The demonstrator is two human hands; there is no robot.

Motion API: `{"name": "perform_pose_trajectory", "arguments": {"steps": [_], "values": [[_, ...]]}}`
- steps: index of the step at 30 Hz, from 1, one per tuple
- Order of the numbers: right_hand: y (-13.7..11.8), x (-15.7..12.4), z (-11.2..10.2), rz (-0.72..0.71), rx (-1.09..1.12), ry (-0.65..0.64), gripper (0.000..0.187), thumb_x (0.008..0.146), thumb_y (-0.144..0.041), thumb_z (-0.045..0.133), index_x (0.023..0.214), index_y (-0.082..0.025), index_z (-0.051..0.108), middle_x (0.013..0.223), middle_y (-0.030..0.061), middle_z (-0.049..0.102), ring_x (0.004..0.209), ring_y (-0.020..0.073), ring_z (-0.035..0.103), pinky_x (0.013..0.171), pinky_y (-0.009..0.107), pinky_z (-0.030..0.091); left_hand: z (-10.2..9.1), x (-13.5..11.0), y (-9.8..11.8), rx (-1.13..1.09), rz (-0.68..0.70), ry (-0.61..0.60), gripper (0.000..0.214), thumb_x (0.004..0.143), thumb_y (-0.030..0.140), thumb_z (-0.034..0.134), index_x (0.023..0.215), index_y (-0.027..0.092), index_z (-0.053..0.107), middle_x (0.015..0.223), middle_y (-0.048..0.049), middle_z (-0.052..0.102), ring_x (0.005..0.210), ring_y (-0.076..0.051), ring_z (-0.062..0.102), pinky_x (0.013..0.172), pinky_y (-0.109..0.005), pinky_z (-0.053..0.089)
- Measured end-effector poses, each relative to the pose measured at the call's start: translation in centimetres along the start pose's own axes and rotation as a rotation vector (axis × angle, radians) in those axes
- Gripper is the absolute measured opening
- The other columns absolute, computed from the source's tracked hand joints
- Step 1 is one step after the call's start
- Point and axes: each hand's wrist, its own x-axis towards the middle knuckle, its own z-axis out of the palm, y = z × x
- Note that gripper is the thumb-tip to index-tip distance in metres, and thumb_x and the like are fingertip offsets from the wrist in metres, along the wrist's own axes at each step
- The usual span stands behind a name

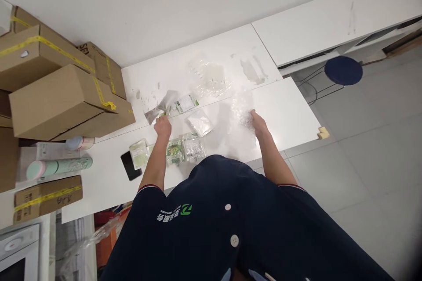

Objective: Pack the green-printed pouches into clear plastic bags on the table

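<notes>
My left hand (163,126) is closed at the near edge of a shiny silver packet (161,108) with a bit of green on it; its fingertips are partly hidden. To the right, my right hand (259,123) pinches the edge of a sheet of clear bubble wrap (242,107). Between the hands lie a white-and-green packet (187,103) and a white pouch (199,123). Closer to my body is a row of flat packets in clear plastic, including a green printed packet (175,151), a whitish packet (193,146) and a pale green packet (139,153).
Crumpled clear plastic (211,77) lies toward the wall on the white table (280,114). At left are a black phone (131,166), a mint-green bottle (59,167) and stacked cardboard boxes (49,105). A blue stool (343,70) stands beyond the table's right end.
</notes>
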Motion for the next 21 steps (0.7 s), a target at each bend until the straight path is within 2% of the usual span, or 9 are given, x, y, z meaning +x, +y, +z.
{"name": "perform_pose_trajectory", "arguments": {"steps": [2,5,7,9,12,15,18,21], "values": [[0.8,0.3,-0.9,-0.038,-0.281,0.102,0.052,0.090,-0.066,0.034,0.095,-0.019,0.055,0.085,0.0081,0.060,0.080,0.0213,0.059,0.071,0.033,0.051,-2.1,-0.2,-1.4,-0.120,-0.119,0.152,0.023,0.091,0.015,0.037,0.091,0.012,0.060,0.086,-0.0142,0.067,0.095,-0.027,0.066,0.080,-0.041,0.053],[1.7,0.0,-1.6,-0.215,-0.655,0.317,0.051,0.092,-0.057,0.037,0.115,-0.015,0.054,0.114,0.0174,0.057,0.101,0.0263,0.057,0.089,0.039,0.046,-5.0,-1.9,-2.5,-0.408,-0.194,0.300,0.024,0.097,0.027,0.036,0.090,0.016,0.056,0.057,0.0007,0.057,0.066,-0.018,0.065,0.070,-0.030,0.053],[2.3,-0.8,-0.8,-0.269,-0.747,0.308,0.052,0.093,-0.056,0.037,0.121,-0.015,0.052,0.121,0.0191,0.052,0.104,0.0271,0.057,0.093,0.040,0.044,-6.3,-3.9,-2.0,-0.635,-0.201,0.332,0.025,0.098,0.031,0.035,0.092,0.017,0.054,0.051,0.0055,0.052,0.055,-0.013,0.062,0.063,-0.024,0.052],[3.1,-1.9,1.1,-0.219,-0.785,0.236,0.061,0.090,-0.063,0.040,0.125,-0.014,0.049,0.124,0.0204,0.050,0.105,0.0300,0.057,0.092,0.043,0.044,-6.8,-6.1,-0.6,-0.810,-0.202,0.355,0.024,0.099,0.034,0.035,0.093,0.018,0.052,0.056,0.0051,0.057,0.056,-0.012,0.065,0.061,-0.022,0.053],[4.9,-3.3,5.0,-0.114,-0.877,0.184,0.079,0.082,-0.067,0.054,0.135,-0.011,0.038,0.134,0.0258,0.041,0.116,0.0398,0.046,0.093,0.052,0.041,-6.3,-9.1,2.5,-0.958,-0.165,0.357,0.025,0.098,0.038,0.036,0.091,0.019,0.051,0.069,0.0014,0.065,0.071,-0.013,0.071,0.066,-0.024,0.056],[6.6,-3.8,7.0,-0.139,-0.969,0.144,0.075,0.081,-0.046,0.065,0.138,-0.009,0.033,0.143,0.0282,0.031,0.125,0.0430,0.030,0.098,0.056,0.033,-5.0,-11.3,5.5,-1.049,-0.103,0.268,0.026,0.097,0.041,0.039,0.090,0.019,0.051,0.074,-0.0012,0.068,0.077,-0.015,0.072,0.071,-0.026,0.058],[7.6,-3.2,5.8,-0.199,-0.967,0.103,0.053,0.085,-0.031,0.061,0.130,-0.011,0.040,0.139,0.0247,0.038,0.122,0.0367,0.036,0.098,0.049,0.035,-3.8,-12.6,7.3,-1.072,-0.038,0.186,0.028,0.096,0.044,0.040,0.091,0.020,0.053,0.078,-0.0027,0.070,0.081,-0.016,0.073,0.074,-0.029,0.059],[7.5,-2.2,2.6,-0.231,-0.904,0.092,0.042,0.086,-0.036,0.061,0.118,-0.013,0.047,0.123,0.0191,0.052,0.109,0.0296,0.051,0.092,0.041,0.042,-3.1,-13.3,8.1,-1.069,0.022,0.124,0.030,0.096,0.046,0.040,0.093,0.020,0.055,0.079,-0.0033,0.071,0.083,-0.017,0.073,0.076,-0.030,0.058]]}}
